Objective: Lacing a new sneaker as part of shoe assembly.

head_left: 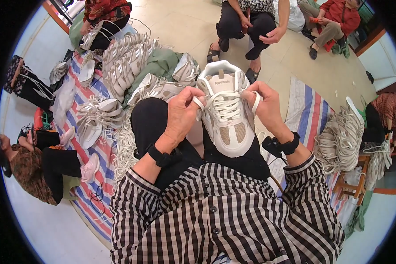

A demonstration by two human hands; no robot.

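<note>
A beige and white sneaker rests upright on my black-trousered thighs, its toe toward me. White shoelace crosses its tongue in several rows. At the shoe's left side my left hand pinches one part of the lace near the upper eyelets. On the opposite side my right hand grips the other part, which hangs in a loop by the fingers. Both hands are closed and level with the top of the lacing. The exact fingertip contact on the left is partly hidden.
Sneakers in stacks and a heap of white laces lie to my left on a striped sheet. Another shoe pile stands at right beside a wooden stool. Several people sit around, one straight ahead.
</note>
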